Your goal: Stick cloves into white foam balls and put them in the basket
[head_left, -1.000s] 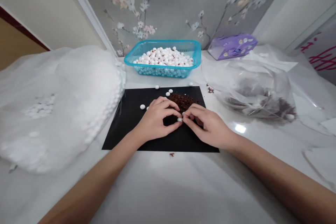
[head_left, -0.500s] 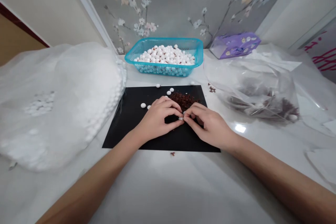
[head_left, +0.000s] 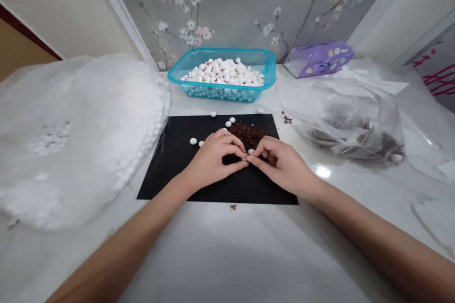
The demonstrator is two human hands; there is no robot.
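Both my hands sit low over a black mat [head_left: 163, 175], their fingertips meeting at its middle. My left hand [head_left: 213, 161] and my right hand [head_left: 280, 163] pinch a small white bead [head_left: 244, 158] between them, mostly hidden by the fingers. A second white bead [head_left: 250, 151] rests against my right fingers. Just beyond my hands lies a heap of dark reddish-brown crumbs [head_left: 248, 135]. Several loose white beads lie on the mat left of my left hand, including one [head_left: 193, 141] near its far edge.
A teal plastic basket [head_left: 221, 92] full of white beads stands beyond the mat. A large bag of white beads [head_left: 88, 128] lies left, a transparent bag holding brown material [head_left: 350, 128] right, and a purple box [head_left: 318, 59] against the wall.
My fingertips have closed in on each other around the bead, and my right hand has shifted slightly toward the left. The view has tilted a little.
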